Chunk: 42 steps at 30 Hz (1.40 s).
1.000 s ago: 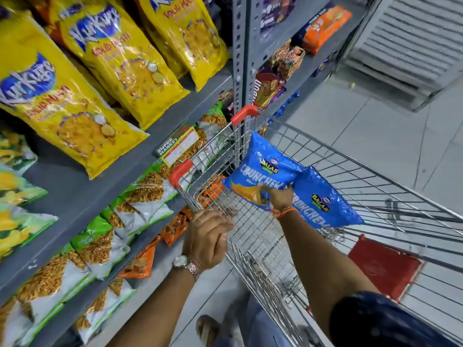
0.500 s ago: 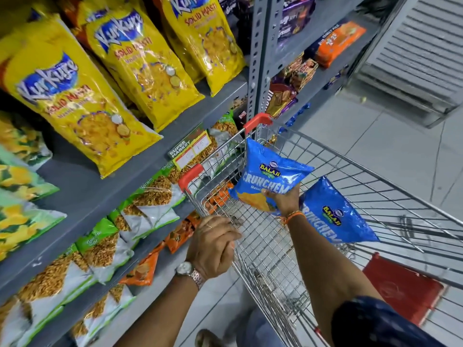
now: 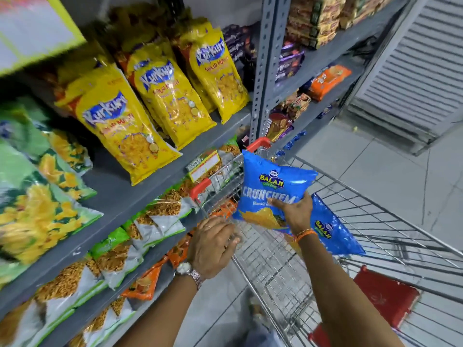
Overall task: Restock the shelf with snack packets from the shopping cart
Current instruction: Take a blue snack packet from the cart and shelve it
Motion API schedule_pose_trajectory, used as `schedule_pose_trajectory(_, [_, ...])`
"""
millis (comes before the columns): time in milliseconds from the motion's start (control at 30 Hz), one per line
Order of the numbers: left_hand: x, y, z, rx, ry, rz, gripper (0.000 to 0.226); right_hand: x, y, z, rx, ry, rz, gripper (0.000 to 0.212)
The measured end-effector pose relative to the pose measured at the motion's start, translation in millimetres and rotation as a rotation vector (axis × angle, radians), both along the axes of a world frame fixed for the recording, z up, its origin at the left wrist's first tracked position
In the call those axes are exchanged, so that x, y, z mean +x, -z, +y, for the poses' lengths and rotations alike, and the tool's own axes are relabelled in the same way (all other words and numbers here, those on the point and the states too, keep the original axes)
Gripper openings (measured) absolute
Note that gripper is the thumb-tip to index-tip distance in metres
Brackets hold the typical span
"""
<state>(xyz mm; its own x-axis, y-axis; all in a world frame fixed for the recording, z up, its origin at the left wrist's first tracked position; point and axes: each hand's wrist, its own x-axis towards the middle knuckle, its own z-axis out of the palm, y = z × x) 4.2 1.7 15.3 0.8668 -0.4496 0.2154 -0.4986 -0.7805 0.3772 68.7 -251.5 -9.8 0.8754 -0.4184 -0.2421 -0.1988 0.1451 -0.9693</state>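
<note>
Your right hand [image 3: 297,212] has its grip clenched on a blue Balaji Crunchem packet [image 3: 269,189], thumb across the front face and fingers behind, holding it upright above the near corner of the shopping cart [image 3: 375,221]. A second blue Crunchem packet [image 3: 333,234] sits just behind your right wrist at about 4 o'clock from the first; whether the same grip carries it cannot be told. An orange thread band [image 3: 304,233] circles that wrist. Your left hand [image 3: 213,242] rests at 8 o'clock from the raised packet, fingers curled over the cart's wire rim near the red handle [image 3: 200,187]; its grip is closed on the rim. A metal wristwatch [image 3: 189,271] is on that wrist. The grey shelf [image 3: 120,194] stands at 9 o'clock from the cart, touching or just beside it. Yellow Kurkure packets [image 3: 130,126] lean on the upper level, green-and-white namkeen packets [image 3: 155,221] fill the level below, and orange packets [image 3: 147,281] lie lower still. A red flap [image 3: 385,299] shows inside the cart at 5 o'clock.
</note>
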Motion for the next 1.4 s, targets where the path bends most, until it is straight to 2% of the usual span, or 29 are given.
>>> schedule_pose_trajectory(67, [-2, -24, 7, -0.024, -0.09, 0.001, 0.036, -3, -40, 5, -0.034, -0.036, -0.062, 0.046])
schedule_pose_trajectory(133, [-6, -65, 17, -0.066, -0.16, -0.075, 0.038, -4, -94, 12, -0.045, -0.068, -0.138, 0.046])
schedule_pose_trajectory(300, [-18, -209, 57, -0.12, -0.313, -0.48, 0.045, -11, -251, 36, -0.08, -0.119, -0.401, 0.058])
schedule_pose_trajectory(467, [-36, -333, 116, -0.098, -0.576, -0.786, 0.052, -19, -386, 56, -0.025, -0.191, -0.707, 0.055])
schedule_pose_trajectory(567, [-40, -370, 146, 0.001, -0.711, -0.81, 0.053, -8, -447, 84, 0.03, -0.294, -0.825, 0.057])
schedule_pose_trajectory(667, [-33, -383, 173, 0.038, -0.805, -0.72, 0.051, 15, -493, 124, 0.093, -0.432, -0.846, 0.057])
schedule_pose_trajectory(767, [-24, -379, 188, 0.094, -0.791, -0.686, 0.044, 45, -522, 160, 0.167, -0.539, -0.796, 0.062])
schedule_pose_trajectory(933, [-13, -365, 192, 0.093, -0.802, -0.788, 0.043, 93, -541, 199, 0.099, -0.69, -0.722, 0.035])
schedule_pose_trajectory(967, [-12, -363, 193, 0.1, -0.795, -0.816, 0.043, 102, -541, 205, 0.078, -0.706, -0.714, 0.037])
schedule_pose_trajectory(1067, [-10, -360, 196, 0.144, -0.793, -0.87, 0.043, 122, -541, 219, 0.036, -0.756, -0.678, 0.074])
schedule_pose_trajectory(1100, [-9, -358, 197, 0.15, -0.791, -0.885, 0.043, 127, -540, 222, 0.036, -0.771, -0.663, 0.071])
schedule_pose_trajectory(1200, [-7, -354, 199, 0.165, -0.788, -0.924, 0.043, 140, -535, 229, 0.01, -0.794, -0.656, 0.042])
schedule_pose_trajectory(1267, [-5, -353, 200, 0.17, -0.788, -0.936, 0.042, 146, -533, 231, 0.001, -0.808, -0.662, 0.041])
schedule_pose_trajectory(1400, [-4, -353, 201, 0.162, -0.779, -0.934, 0.041, 150, -529, 231, -0.005, -0.822, -0.661, 0.052])
